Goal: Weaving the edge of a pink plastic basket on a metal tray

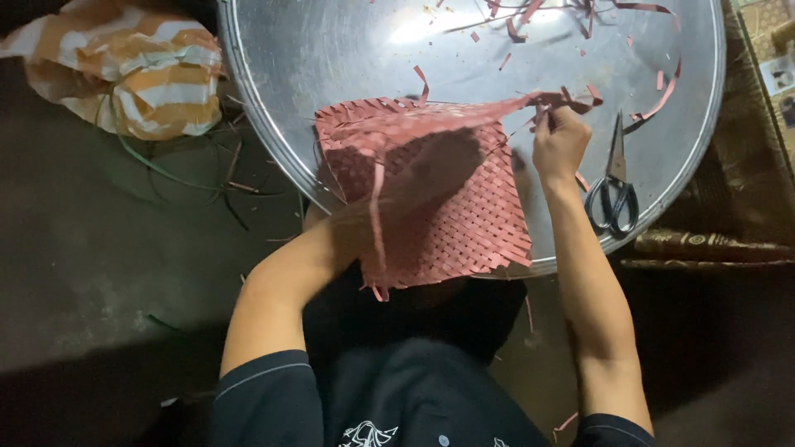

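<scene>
Head camera looks straight down on a person seated at a big round metal tray point(331, 50), with a half-made woven mat point(447, 199) of reddish-pink strips held over the tray's near edge. The mat is folded so that its far part lifts like a flap, its loose strip ends pointing off to the right.

The right hand point(559, 145) is at the mat's far right corner, fingers pinched together on those loose strip ends point(567, 99) (the thumb side faces the mat). The left hand point(356, 228) is under the mat's near left part; the weave covers it, so I cannot tell whether its fingers are curled or spread, only that the forearm runs up into the mat and seems to bear it from below.

Just right of the right wrist, a pair of scissors point(614, 186) lies on the tray, blades pointing far, dark handles near. Trimmed pink scraps point(530, 16) litter the far side of the tray. Off to the far left, on the dark floor point(99, 248), sits an orange-and-white striped bag point(132, 66) with a few green stalks point(166, 174) trailing beside it. At the far right edge is a patterned box point(754, 165).
</scene>
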